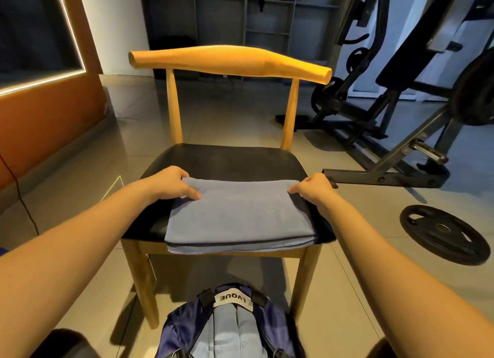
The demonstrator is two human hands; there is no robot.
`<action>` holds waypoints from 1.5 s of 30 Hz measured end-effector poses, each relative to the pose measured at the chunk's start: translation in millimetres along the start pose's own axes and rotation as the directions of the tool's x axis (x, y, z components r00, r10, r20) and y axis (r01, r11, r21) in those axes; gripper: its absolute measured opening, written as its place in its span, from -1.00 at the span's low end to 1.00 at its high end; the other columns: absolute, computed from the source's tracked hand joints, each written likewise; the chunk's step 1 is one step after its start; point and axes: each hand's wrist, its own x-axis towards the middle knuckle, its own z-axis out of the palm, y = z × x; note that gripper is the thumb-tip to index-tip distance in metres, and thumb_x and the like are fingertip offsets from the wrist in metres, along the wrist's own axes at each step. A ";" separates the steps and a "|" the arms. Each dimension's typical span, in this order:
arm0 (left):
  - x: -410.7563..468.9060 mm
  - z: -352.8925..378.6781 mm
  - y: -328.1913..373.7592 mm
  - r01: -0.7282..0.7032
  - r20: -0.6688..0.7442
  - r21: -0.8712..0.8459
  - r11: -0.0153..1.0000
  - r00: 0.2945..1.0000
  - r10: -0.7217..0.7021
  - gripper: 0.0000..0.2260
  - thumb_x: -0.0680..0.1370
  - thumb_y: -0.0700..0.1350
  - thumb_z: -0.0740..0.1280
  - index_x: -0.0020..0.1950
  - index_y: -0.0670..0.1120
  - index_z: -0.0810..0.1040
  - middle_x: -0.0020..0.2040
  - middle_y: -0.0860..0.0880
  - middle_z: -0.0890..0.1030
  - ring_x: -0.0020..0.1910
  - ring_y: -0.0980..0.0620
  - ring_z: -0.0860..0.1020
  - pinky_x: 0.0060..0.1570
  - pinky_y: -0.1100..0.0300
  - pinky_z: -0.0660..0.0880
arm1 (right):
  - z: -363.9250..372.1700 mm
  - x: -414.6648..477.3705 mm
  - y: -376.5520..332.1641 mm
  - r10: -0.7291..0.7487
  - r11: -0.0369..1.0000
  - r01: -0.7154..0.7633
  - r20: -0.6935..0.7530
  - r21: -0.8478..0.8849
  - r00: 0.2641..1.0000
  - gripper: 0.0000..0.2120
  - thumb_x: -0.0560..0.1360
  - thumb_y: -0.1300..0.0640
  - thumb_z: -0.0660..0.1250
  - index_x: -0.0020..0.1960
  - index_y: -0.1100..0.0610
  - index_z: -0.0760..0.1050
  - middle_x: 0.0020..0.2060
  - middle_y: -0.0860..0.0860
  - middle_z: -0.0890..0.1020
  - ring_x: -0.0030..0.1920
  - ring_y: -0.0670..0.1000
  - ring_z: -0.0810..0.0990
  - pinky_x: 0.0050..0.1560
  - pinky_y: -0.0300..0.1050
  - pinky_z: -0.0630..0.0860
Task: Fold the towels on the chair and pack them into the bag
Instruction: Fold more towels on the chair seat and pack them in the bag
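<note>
- Plainly both hands are on the towel (240,213). The left hand (171,182) has its fingers (188,191) bent over the far left corner and pinches the cloth there.
- At the far right corner the right hand (312,188) grips the same way, thumb laid on top. Its other fingers curl round the edge and are mostly hidden.
- One grey-blue towel lies flat in folded layers on the front half of the black seat. Its near edge hangs just over the seat's front rim.
- One wooden chair (230,61) carries it, with the curved backrest rising beyond the hands.
- One dark blue bag (184,325) stands on the floor (80,176) just in front of the chair, between the two forearms, with a white label across its top. Pale blue shows down its middle, and I cannot tell whether that is cloth inside or the bag's own panel.
- One black weight plate (443,233) lies flat on the tiles to the right, apart from the chair.
- A gym machine (387,111) fills the right side, and its foot bar reaches in close to the right hand.
- Grey shelving (240,23) lines the back wall, and an orange wall (40,122) with a lit strip stands on the left.
</note>
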 end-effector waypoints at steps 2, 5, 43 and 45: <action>4.7 -3.9 -2.4 0.002 -0.010 -0.040 0.999 1.000 -0.003 -0.69 0.44 -0.01 0.58 -0.09 -0.24 0.62 -0.11 -0.20 0.63 -0.15 -0.06 0.58 -0.16 0.10 0.46 | -1.0 6.8 -12.2 0.000 0.999 0.001 0.034 -0.035 0.999 -0.78 0.48 0.17 0.47 -0.21 0.17 0.45 -0.27 0.12 0.51 -0.24 0.09 0.50 -0.26 -0.06 0.44; 15.0 -12.1 -7.0 -0.013 -0.122 -0.165 0.986 0.993 -0.007 -0.63 0.43 -0.03 0.59 -0.01 -0.29 0.60 -0.10 -0.25 0.62 -0.13 -0.09 0.56 -0.14 0.05 0.45 | -6.1 25.8 -31.0 -0.019 1.000 0.018 0.048 0.014 0.999 -0.75 0.54 0.23 0.42 -0.23 0.18 0.40 -0.32 0.11 0.44 -0.31 0.05 0.43 -0.33 -0.11 0.36; -52.7 21.4 -32.1 -0.489 -0.386 0.520 0.700 0.597 0.703 -0.81 0.59 -0.20 0.38 0.20 -0.14 0.57 0.03 -0.17 0.69 -0.07 -0.19 0.67 -0.13 0.00 0.63 | -30.5 -0.1 1.2 -0.690 0.536 0.551 0.043 -0.640 0.722 -0.85 0.58 0.17 0.32 0.09 0.03 0.61 -0.06 0.01 0.67 -0.07 0.14 0.58 -0.17 -0.05 0.44; -55.9 23.8 -42.9 -0.496 -0.275 0.538 0.682 0.662 0.698 -0.80 0.55 -0.18 0.43 0.18 -0.07 0.61 0.04 -0.10 0.70 -0.02 -0.13 0.66 -0.03 0.02 0.62 | -30.8 -7.1 9.4 -0.694 0.463 0.579 0.133 -0.671 0.708 -0.88 0.56 0.16 0.33 0.04 0.00 0.60 -0.11 -0.03 0.65 -0.11 0.08 0.58 -0.18 -0.06 0.48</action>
